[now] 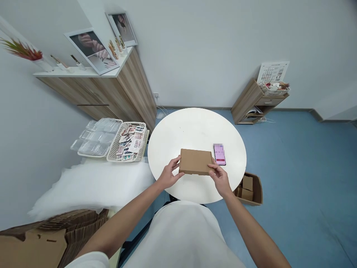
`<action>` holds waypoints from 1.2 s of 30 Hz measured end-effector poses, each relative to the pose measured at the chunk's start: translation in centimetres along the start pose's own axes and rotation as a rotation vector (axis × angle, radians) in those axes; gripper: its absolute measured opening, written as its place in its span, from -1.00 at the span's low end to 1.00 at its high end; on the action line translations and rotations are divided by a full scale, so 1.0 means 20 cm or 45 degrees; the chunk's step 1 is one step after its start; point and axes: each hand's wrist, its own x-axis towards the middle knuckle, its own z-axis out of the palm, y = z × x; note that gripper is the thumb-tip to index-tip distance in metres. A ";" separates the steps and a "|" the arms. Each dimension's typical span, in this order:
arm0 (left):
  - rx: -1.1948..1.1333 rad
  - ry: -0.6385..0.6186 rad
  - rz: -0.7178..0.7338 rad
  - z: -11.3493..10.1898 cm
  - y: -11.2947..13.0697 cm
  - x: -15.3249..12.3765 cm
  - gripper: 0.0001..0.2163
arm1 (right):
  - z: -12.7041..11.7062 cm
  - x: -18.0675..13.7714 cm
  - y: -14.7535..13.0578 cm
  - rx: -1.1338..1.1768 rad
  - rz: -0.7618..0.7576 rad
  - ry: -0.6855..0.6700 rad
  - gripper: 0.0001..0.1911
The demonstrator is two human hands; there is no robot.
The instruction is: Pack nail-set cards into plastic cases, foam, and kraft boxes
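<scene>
A flat brown cardboard box [196,160], its lid closed, is held level over the front half of a round white table [192,126]. My left hand [170,173] grips the box's left end, thumb at the near corner and fingers along the side. At the right end, my right hand [219,176] holds the box with fingers over the near corner. Just right of the box lies a phone [219,154] with a pink screen. Whether the box's underside touches the table I cannot tell.
Left of the table stand a basket of nail sets [128,143], clear plastic cases [100,136], white wrapping sheets [97,182] and stacked flat cardboard [41,242]. An open carton with small boxes [258,190] sits on the floor at right. Behind are a wooden cabinet [136,85] and small shelf [248,98].
</scene>
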 end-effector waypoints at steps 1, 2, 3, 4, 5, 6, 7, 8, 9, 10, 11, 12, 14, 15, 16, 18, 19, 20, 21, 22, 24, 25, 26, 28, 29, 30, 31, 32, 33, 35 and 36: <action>0.036 0.004 -0.006 0.00 0.00 0.00 -0.40 | 0.00 0.00 0.01 0.025 0.014 0.053 -0.61; 0.058 0.002 -0.028 0.01 0.00 -0.01 -0.37 | 0.00 0.01 0.02 0.043 0.008 0.121 -0.57; 0.055 -0.006 -0.064 0.01 -0.01 -0.02 -0.33 | 0.00 0.01 0.03 0.047 -0.006 0.185 -0.52; 0.024 -0.024 -0.112 0.01 -0.01 -0.02 -0.29 | 0.00 0.01 0.05 0.029 -0.018 0.226 -0.47; -0.035 -0.039 -0.164 0.02 -0.02 -0.03 -0.24 | 0.00 0.02 0.06 -0.010 -0.027 0.238 -0.44; -0.112 -0.039 -0.211 0.02 -0.04 -0.04 -0.22 | 0.00 0.02 0.08 -0.059 -0.033 0.228 -0.42; -0.192 -0.019 -0.258 0.03 -0.05 -0.04 -0.22 | 0.00 0.01 0.09 -0.104 -0.037 0.198 -0.42; -0.264 0.013 -0.304 0.04 -0.07 -0.04 -0.24 | 0.01 0.01 0.11 -0.138 -0.038 0.155 -0.42; -0.319 0.049 -0.348 0.04 -0.08 -0.04 -0.29 | 0.02 0.01 0.12 -0.159 -0.040 0.114 -0.43; -0.351 0.082 -0.388 0.04 -0.09 -0.03 -0.34 | 0.03 0.01 0.12 -0.168 -0.043 0.083 -0.44; -0.358 0.102 -0.421 0.04 -0.10 -0.03 -0.39 | 0.04 0.01 0.13 -0.171 -0.044 0.066 -0.45; -0.337 0.114 -0.441 0.04 -0.11 -0.02 -0.43 | 0.05 0.02 0.13 -0.176 -0.042 0.064 -0.46; -0.223 0.134 -0.449 0.03 -0.11 -0.01 -0.49 | 0.07 0.02 0.14 -0.230 -0.029 0.097 -0.49; -0.145 0.156 -0.457 0.03 -0.12 -0.01 -0.51 | 0.08 0.02 0.14 -0.281 -0.014 0.123 -0.50; -0.072 0.174 -0.474 0.02 -0.12 0.00 -0.52 | 0.10 0.03 0.14 -0.331 0.007 0.147 -0.50; 0.029 0.174 -0.519 0.01 -0.14 -0.01 -0.54 | 0.12 0.03 0.16 -0.402 0.061 0.189 -0.48; 0.051 0.158 -0.538 0.01 -0.15 -0.01 -0.54 | 0.14 0.02 0.17 -0.414 0.085 0.207 -0.47; 0.062 0.139 -0.546 0.01 -0.17 -0.01 -0.54 | 0.15 0.02 0.18 -0.412 0.102 0.223 -0.46; 0.067 0.118 -0.544 0.00 -0.18 -0.02 -0.54 | 0.16 0.01 0.19 -0.402 0.111 0.238 -0.45; 0.069 0.100 -0.536 0.00 -0.20 -0.02 -0.55 | 0.18 0.01 0.21 -0.389 0.113 0.257 -0.45; 0.070 0.087 -0.511 0.00 -0.23 -0.02 -0.56 | 0.20 -0.01 0.23 -0.362 0.112 0.321 -0.45; 0.065 0.090 -0.494 0.00 -0.24 -0.02 -0.57 | 0.21 -0.02 0.24 -0.349 0.115 0.362 -0.46; 0.057 0.104 -0.480 0.01 -0.24 -0.02 -0.57 | 0.22 -0.03 0.25 -0.338 0.122 0.406 -0.48; 0.037 0.136 -0.476 0.03 -0.25 -0.02 -0.56 | 0.23 -0.05 0.26 -0.323 0.139 0.480 -0.51; 0.032 0.143 -0.485 0.05 -0.24 -0.01 -0.56 | 0.23 -0.07 0.26 -0.318 0.141 0.503 -0.54; 0.032 0.140 -0.496 0.07 -0.24 -0.01 -0.56 | 0.22 -0.08 0.26 -0.317 0.137 0.516 -0.56; 0.034 0.128 -0.501 0.09 -0.23 -0.01 -0.57 | 0.20 -0.09 0.26 -0.319 0.126 0.522 -0.58; 0.036 0.109 -0.495 0.12 -0.22 -0.01 -0.57 | 0.18 -0.10 0.26 -0.326 0.111 0.521 -0.59; 0.038 0.086 -0.480 0.16 -0.20 0.00 -0.56 | 0.14 -0.12 0.26 -0.337 0.094 0.518 -0.59; 0.048 0.057 -0.449 0.24 -0.18 0.00 -0.53 | 0.06 -0.14 0.27 -0.361 0.069 0.508 -0.57; 0.060 0.047 -0.442 0.29 -0.16 0.01 -0.51 | 0.01 -0.14 0.27 -0.366 0.064 0.517 -0.55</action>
